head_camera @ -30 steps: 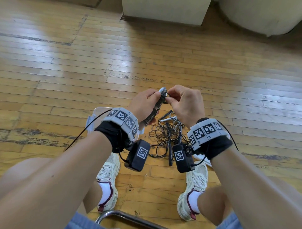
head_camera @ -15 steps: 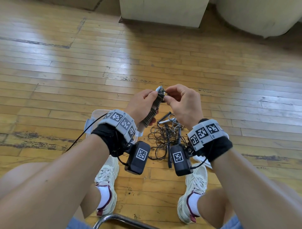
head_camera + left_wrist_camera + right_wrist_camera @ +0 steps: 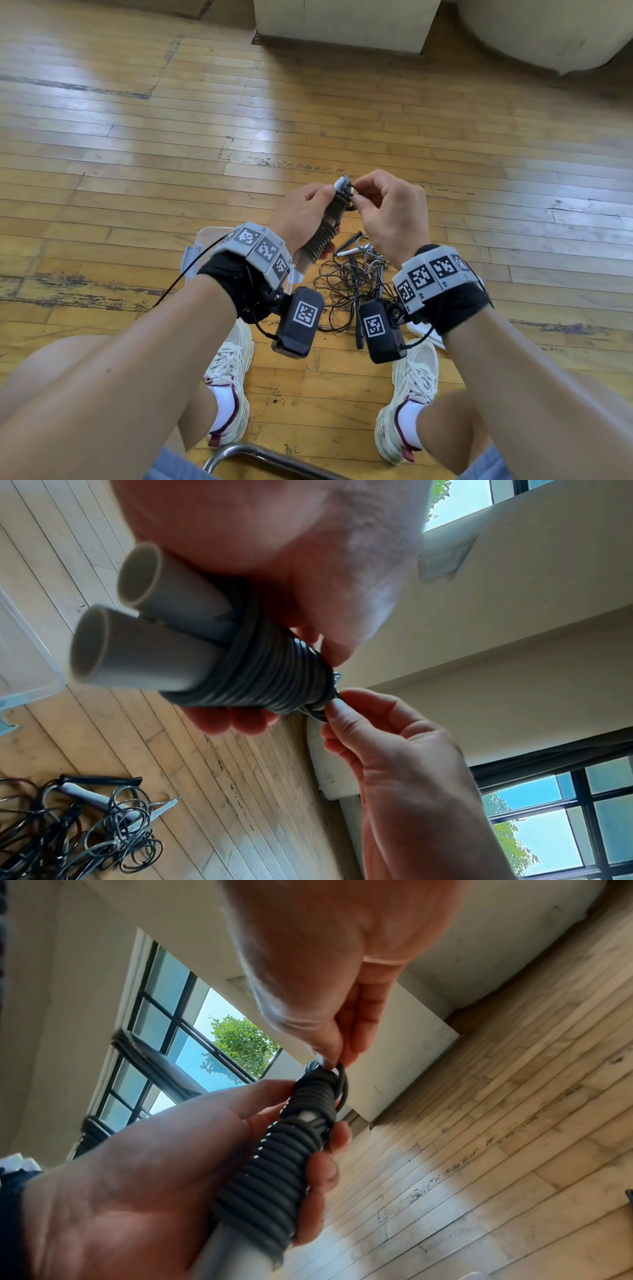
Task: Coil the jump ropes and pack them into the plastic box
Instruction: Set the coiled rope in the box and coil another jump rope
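Wood plank floor (image 3: 102,144), worn patches, pale wall base far. Left hand (image 3: 303,212) wraps its fingers round a jump rope (image 3: 325,229) — two grey handles side by side with dark cord wound tight over them, held up above the floor. Right hand (image 3: 390,212) pinches the loose cord end (image 3: 342,1080) between thumb and forefinger at the top of the bundle. Tangled pile of other ropes (image 3: 352,284) on the floor near the feet. Clear plastic box (image 3: 202,240) on the floor left of the pile — mostly hidden behind the left wrist.
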A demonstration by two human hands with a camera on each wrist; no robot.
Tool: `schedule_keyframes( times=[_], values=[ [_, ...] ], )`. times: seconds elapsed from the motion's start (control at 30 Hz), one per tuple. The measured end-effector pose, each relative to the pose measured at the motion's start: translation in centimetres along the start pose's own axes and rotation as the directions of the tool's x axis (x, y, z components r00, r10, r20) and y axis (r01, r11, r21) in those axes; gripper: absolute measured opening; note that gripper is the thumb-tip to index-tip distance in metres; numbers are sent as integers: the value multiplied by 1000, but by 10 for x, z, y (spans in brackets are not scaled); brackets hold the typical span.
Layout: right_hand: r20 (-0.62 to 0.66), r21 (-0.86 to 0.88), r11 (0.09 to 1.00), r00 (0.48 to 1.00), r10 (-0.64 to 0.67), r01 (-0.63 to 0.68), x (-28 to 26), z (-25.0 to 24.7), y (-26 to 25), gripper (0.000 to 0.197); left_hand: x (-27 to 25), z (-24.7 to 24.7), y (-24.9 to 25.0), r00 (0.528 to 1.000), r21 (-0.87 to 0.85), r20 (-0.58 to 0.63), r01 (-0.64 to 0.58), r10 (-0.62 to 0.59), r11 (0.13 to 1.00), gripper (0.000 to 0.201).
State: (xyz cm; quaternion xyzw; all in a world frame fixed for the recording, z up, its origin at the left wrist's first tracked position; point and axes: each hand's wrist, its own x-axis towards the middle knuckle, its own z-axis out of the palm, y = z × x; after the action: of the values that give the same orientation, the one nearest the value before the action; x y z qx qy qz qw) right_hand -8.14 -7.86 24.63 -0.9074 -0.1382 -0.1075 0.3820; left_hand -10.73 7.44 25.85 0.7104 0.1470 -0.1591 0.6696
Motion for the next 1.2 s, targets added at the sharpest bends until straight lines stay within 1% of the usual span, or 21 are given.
schedule_keyframes(
  times=[0.1,0.17,0.27,0.33,0.43,0.53,0.63,0.77,0.83,0.9,0.97,1.07,1.13,1.2],
  values=[
    [22,20,997,997,-75,74,0,-2,0,12,2,-3,-1,999,-1,15,34,-34,999,30],
    [54,43,993,992,-110,108,1,-3,0,13,1,-3,0,995,-39,31,96,-95,995,33],
    [116,83,990,985,-124,115,1,-4,0,14,-1,-3,2,981,-100,51,189,-185,977,35],
    [135,110,990,985,-105,90,2,-5,1,15,-1,-3,1,973,-137,94,223,-211,965,36],
    [141,157,987,988,-57,35,4,-10,4,15,1,-5,-2,968,-175,158,220,-194,960,36],
    [170,177,984,985,-36,5,5,-13,4,15,1,-6,-4,969,-198,177,207,-172,958,35],
    [194,201,979,981,-12,-28,3,-12,6,16,2,-8,-6,968,-212,191,205,-165,956,39],
    [225,345,927,972,71,-148,1,-12,7,17,0,-8,-4,963,-190,204,217,-178,957,40],
    [254,405,895,963,84,-185,2,-15,5,17,-2,-7,-1,962,-172,200,220,-184,960,42],
    [277,428,882,958,78,-196,4,-17,3,18,-3,-6,0,966,-178,191,209,-175,961,43],
    [274,408,895,959,69,-181,6,-17,0,18,-3,-4,2,968,-221,177,215,-178,951,41],
    [220,350,929,974,48,-124,7,-14,-3,17,-3,-5,4,962,-303,196,244,-190,921,35],
    [185,320,941,981,49,-107,7,-12,-4,17,-3,-5,4,953,-370,224,276,-204,887,36],
    [160,309,946,986,54,-102,7,-11,-4,16,-2,-6,3,953,-401,228,279,-200,873,38]
  ],
)
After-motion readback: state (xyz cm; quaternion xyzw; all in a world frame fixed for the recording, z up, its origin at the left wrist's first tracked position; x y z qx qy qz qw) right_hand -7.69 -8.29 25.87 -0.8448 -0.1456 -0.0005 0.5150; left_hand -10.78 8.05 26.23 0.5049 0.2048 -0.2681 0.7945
